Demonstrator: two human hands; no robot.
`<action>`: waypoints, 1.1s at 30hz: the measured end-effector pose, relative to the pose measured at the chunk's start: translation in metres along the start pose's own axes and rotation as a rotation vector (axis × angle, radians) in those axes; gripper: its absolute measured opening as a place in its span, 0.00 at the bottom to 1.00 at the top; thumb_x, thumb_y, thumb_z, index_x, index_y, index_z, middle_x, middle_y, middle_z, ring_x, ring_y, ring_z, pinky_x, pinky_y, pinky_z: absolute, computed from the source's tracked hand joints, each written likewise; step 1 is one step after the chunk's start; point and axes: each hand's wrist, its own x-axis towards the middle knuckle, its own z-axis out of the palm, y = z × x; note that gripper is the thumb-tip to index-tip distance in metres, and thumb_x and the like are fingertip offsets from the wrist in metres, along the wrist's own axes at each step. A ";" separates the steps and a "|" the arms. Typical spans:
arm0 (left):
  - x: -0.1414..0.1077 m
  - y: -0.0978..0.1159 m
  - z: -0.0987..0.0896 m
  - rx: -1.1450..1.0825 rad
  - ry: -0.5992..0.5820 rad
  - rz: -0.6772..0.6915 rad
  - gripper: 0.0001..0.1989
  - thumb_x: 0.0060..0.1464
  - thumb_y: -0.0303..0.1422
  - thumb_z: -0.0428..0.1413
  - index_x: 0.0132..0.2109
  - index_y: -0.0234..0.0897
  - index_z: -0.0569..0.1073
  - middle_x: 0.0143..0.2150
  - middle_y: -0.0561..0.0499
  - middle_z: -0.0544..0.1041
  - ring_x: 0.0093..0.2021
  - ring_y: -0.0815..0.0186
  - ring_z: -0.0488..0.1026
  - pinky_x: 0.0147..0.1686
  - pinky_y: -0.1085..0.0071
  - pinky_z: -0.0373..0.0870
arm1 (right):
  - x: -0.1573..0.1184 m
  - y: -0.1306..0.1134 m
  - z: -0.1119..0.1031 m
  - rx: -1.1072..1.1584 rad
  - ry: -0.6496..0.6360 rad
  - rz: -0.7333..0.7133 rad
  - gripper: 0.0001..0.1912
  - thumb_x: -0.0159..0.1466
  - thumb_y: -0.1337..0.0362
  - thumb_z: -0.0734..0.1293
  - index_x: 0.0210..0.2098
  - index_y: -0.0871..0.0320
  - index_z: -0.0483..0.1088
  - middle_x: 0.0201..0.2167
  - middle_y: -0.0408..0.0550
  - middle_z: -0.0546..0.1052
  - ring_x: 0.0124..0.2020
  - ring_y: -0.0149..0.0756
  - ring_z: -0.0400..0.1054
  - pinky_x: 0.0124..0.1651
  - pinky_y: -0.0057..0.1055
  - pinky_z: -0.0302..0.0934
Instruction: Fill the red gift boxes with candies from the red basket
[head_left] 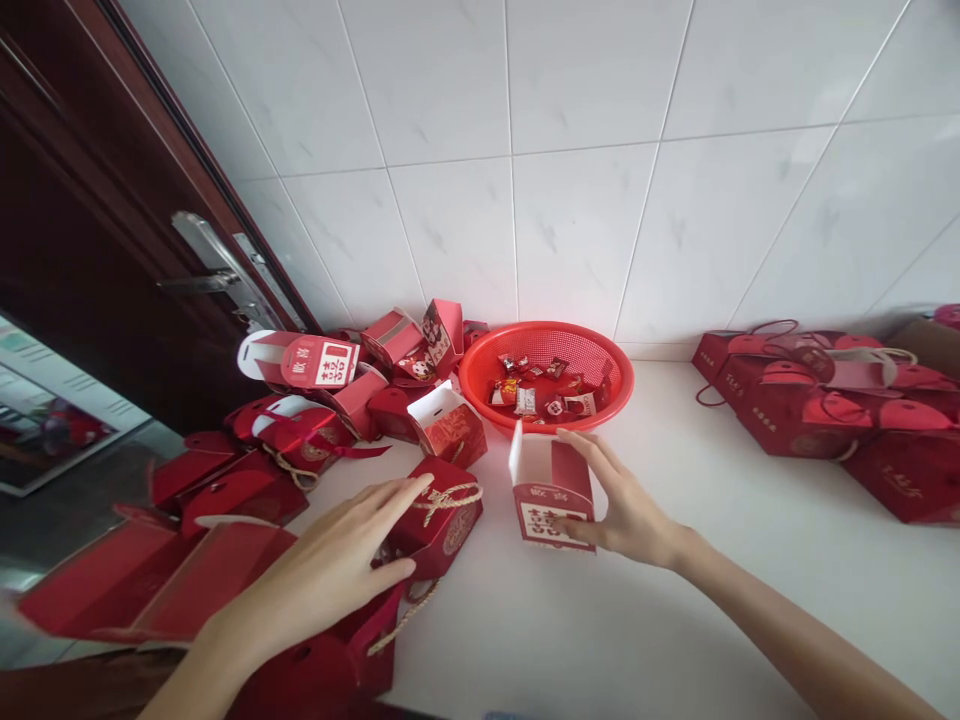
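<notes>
A small red box (536, 490) with white characters on its front stands open-topped on the white surface, its white flap up on the left. My right hand (619, 500) grips its right side, thumb on the front and fingers at the back. My left hand (352, 545), fingers stretched out, hovers over or rests on a dark red box (448, 530) with a twisted cord handle; whether it touches is unclear. Behind the held box sits a red plastic basket (474, 400) with wrapped sweets (526, 401) in it.
Many red boxes (225, 560), some open, crowd the left side. More dark red boxes with cords (795, 400) stand at the right. A tiled wall (570, 230) rises behind, and a dark door (97, 160) is at the left.
</notes>
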 end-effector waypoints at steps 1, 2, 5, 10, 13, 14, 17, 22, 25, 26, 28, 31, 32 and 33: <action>0.000 -0.002 0.004 0.004 0.029 -0.004 0.35 0.56 0.36 0.58 0.70 0.46 0.61 0.69 0.47 0.67 0.65 0.52 0.68 0.61 0.57 0.68 | 0.000 0.000 -0.002 -0.012 0.024 0.005 0.45 0.60 0.58 0.73 0.70 0.45 0.46 0.65 0.56 0.60 0.65 0.50 0.60 0.62 0.49 0.64; 0.001 -0.004 0.007 0.008 0.059 -0.003 0.33 0.56 0.36 0.57 0.68 0.46 0.64 0.68 0.47 0.68 0.64 0.52 0.69 0.61 0.58 0.68 | 0.000 0.000 -0.003 -0.018 0.040 0.009 0.45 0.60 0.57 0.73 0.69 0.45 0.46 0.65 0.56 0.61 0.64 0.50 0.60 0.61 0.49 0.64; 0.005 -0.012 0.015 0.022 0.138 -0.005 0.25 0.58 0.35 0.54 0.63 0.46 0.70 0.65 0.47 0.71 0.61 0.53 0.72 0.59 0.58 0.70 | -0.002 -0.001 -0.008 -0.033 0.049 0.009 0.44 0.61 0.56 0.73 0.69 0.45 0.47 0.65 0.56 0.60 0.64 0.52 0.61 0.60 0.49 0.66; 0.009 -0.030 0.008 0.028 0.231 -0.123 0.17 0.60 0.36 0.47 0.49 0.41 0.78 0.55 0.44 0.79 0.53 0.52 0.77 0.51 0.58 0.75 | -0.006 0.000 -0.011 -0.091 0.034 -0.023 0.42 0.62 0.55 0.71 0.69 0.44 0.48 0.64 0.56 0.61 0.63 0.53 0.62 0.58 0.49 0.68; -0.005 -0.033 -0.002 -0.073 0.274 -0.095 0.19 0.59 0.44 0.51 0.52 0.44 0.77 0.59 0.45 0.76 0.56 0.52 0.75 0.54 0.59 0.74 | -0.009 0.003 -0.010 -0.109 0.026 -0.014 0.42 0.62 0.55 0.71 0.69 0.44 0.47 0.64 0.57 0.60 0.63 0.53 0.61 0.58 0.48 0.68; -0.012 -0.032 -0.003 -0.112 0.263 -0.061 0.22 0.58 0.45 0.54 0.56 0.46 0.76 0.63 0.47 0.73 0.60 0.51 0.73 0.56 0.60 0.73 | -0.010 0.004 -0.010 -0.113 0.023 -0.008 0.43 0.62 0.55 0.71 0.69 0.44 0.47 0.65 0.57 0.60 0.64 0.53 0.61 0.58 0.48 0.68; -0.035 -0.023 0.007 -0.133 0.092 0.029 0.36 0.46 0.41 0.65 0.64 0.58 0.69 0.73 0.53 0.59 0.68 0.45 0.62 0.59 0.56 0.71 | -0.011 0.005 -0.009 -0.113 0.021 -0.001 0.43 0.62 0.54 0.71 0.70 0.44 0.47 0.65 0.56 0.60 0.63 0.52 0.61 0.58 0.47 0.69; -0.045 -0.028 0.041 0.000 0.029 -0.036 0.40 0.42 0.30 0.65 0.63 0.62 0.70 0.77 0.57 0.44 0.72 0.38 0.51 0.59 0.48 0.69 | -0.011 0.007 -0.008 -0.124 0.015 -0.008 0.43 0.63 0.54 0.71 0.70 0.43 0.46 0.65 0.57 0.58 0.64 0.52 0.61 0.58 0.47 0.69; -0.033 -0.044 0.050 0.052 0.172 -0.066 0.28 0.49 0.32 0.61 0.59 0.55 0.76 0.76 0.55 0.48 0.72 0.40 0.51 0.63 0.47 0.64 | -0.012 0.007 -0.008 -0.132 0.015 -0.003 0.43 0.63 0.53 0.71 0.70 0.43 0.45 0.65 0.57 0.58 0.64 0.53 0.61 0.58 0.47 0.69; -0.028 -0.050 0.050 0.068 0.218 -0.091 0.25 0.51 0.34 0.60 0.57 0.52 0.77 0.76 0.52 0.51 0.72 0.40 0.52 0.63 0.47 0.64 | -0.012 0.006 -0.009 -0.136 0.017 -0.004 0.43 0.63 0.53 0.71 0.70 0.43 0.45 0.65 0.57 0.58 0.64 0.52 0.61 0.58 0.47 0.69; -0.017 -0.059 0.051 0.098 0.295 -0.182 0.22 0.53 0.38 0.58 0.56 0.46 0.78 0.73 0.45 0.57 0.70 0.38 0.56 0.62 0.45 0.65 | -0.012 0.005 -0.009 -0.147 0.021 -0.014 0.42 0.63 0.52 0.70 0.70 0.42 0.45 0.65 0.57 0.59 0.64 0.52 0.61 0.58 0.46 0.69; 0.001 -0.063 0.048 0.122 0.420 -0.314 0.20 0.57 0.40 0.54 0.54 0.40 0.78 0.66 0.36 0.66 0.66 0.35 0.63 0.57 0.42 0.68 | -0.014 0.006 -0.007 -0.169 0.032 -0.037 0.44 0.63 0.51 0.70 0.71 0.42 0.43 0.65 0.57 0.59 0.64 0.53 0.61 0.58 0.47 0.69; 0.007 -0.063 0.046 0.124 0.481 -0.341 0.19 0.58 0.40 0.53 0.53 0.40 0.77 0.64 0.35 0.69 0.64 0.35 0.65 0.56 0.42 0.69 | -0.016 0.008 -0.005 -0.176 0.035 -0.042 0.45 0.63 0.51 0.70 0.71 0.42 0.42 0.65 0.57 0.59 0.65 0.53 0.61 0.59 0.48 0.68; 0.013 -0.061 0.043 0.122 0.547 -0.362 0.18 0.59 0.39 0.52 0.52 0.41 0.77 0.61 0.35 0.70 0.63 0.36 0.67 0.56 0.42 0.69 | -0.017 0.010 -0.004 -0.183 0.035 -0.045 0.46 0.63 0.50 0.70 0.71 0.42 0.41 0.66 0.58 0.58 0.65 0.54 0.60 0.59 0.49 0.68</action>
